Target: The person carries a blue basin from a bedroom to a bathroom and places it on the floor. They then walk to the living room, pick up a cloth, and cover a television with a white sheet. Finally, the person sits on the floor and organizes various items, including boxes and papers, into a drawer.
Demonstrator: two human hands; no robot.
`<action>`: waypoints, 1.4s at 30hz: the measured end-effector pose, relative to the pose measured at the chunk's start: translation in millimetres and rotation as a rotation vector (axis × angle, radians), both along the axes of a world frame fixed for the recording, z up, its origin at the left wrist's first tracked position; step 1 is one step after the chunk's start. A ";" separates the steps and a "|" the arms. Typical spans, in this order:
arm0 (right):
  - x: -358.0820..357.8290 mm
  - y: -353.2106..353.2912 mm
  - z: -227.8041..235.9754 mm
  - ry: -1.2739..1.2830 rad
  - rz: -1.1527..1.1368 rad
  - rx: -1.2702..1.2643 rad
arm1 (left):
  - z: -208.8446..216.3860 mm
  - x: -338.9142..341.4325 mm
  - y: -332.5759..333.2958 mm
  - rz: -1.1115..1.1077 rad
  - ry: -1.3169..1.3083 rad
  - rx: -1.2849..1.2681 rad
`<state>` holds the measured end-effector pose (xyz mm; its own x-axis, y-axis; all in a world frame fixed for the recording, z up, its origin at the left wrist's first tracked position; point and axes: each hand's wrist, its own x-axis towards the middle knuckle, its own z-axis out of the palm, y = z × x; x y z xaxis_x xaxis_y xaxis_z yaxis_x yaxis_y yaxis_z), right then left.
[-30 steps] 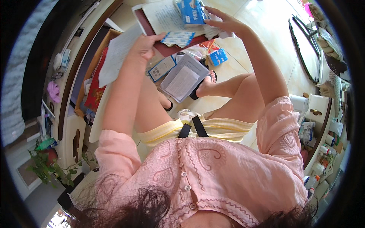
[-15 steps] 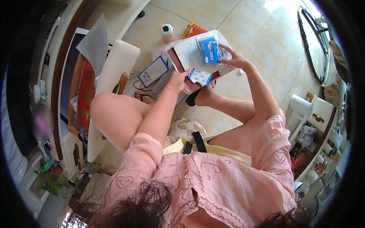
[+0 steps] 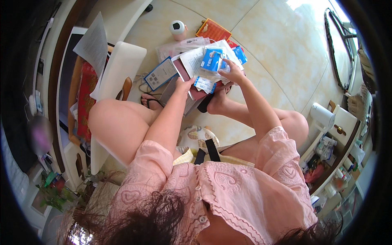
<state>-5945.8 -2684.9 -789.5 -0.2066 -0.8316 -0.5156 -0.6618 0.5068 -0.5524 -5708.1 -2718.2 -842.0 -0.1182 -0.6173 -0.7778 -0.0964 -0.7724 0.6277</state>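
My left hand point(image 3: 185, 85) is closed on the near-left edge of a loose stack, its thumb on top beside a blue-and-white printed packet point(image 3: 205, 84). The stack holds a maroon booklet point(image 3: 183, 69) and white printed sheets point(image 3: 190, 61). On its upper right lies a small blue-and-white box point(image 3: 211, 59) with clear plastic around it. My right hand point(image 3: 233, 74) curls at the box's right end, index finger and thumb against it; its other fingers are partly hidden along the stack's edge. The stack is above the floor, between my bent legs.
Behind the stack are a white-topped pink bottle point(image 3: 178, 30), a red-and-gold box point(image 3: 212, 31), a clear plastic bag point(image 3: 167, 49) and a blue package point(image 3: 240, 54). A blue-edged card point(image 3: 160, 74) lies left. An open white drawer point(image 3: 122, 65) stands beside my left knee.
The stack has come nearer and slightly left with both hands, the blue box still on it. The blue package and a red item behind it now show. My right forearm has swung inward.
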 end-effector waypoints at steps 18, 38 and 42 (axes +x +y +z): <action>74.0 -80.6 123.4 -0.058 0.210 -0.611 | 300.2 68.7 -68.0 -0.350 -0.223 -1.146; 232.6 -230.3 147.5 -0.039 0.270 -0.559 | 295.4 192.5 -75.3 -0.608 -0.560 -0.888; 226.1 -216.7 177.3 -0.014 0.133 -0.748 | 300.6 188.9 -76.1 -0.527 -0.555 -0.930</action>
<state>-5719.8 -2901.7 -612.2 -0.0773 -0.9780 0.1936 -0.6817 -0.0898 -0.7261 -5519.2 -2794.3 -541.4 -0.3146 -0.9454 -0.0854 -0.6974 0.1692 0.6964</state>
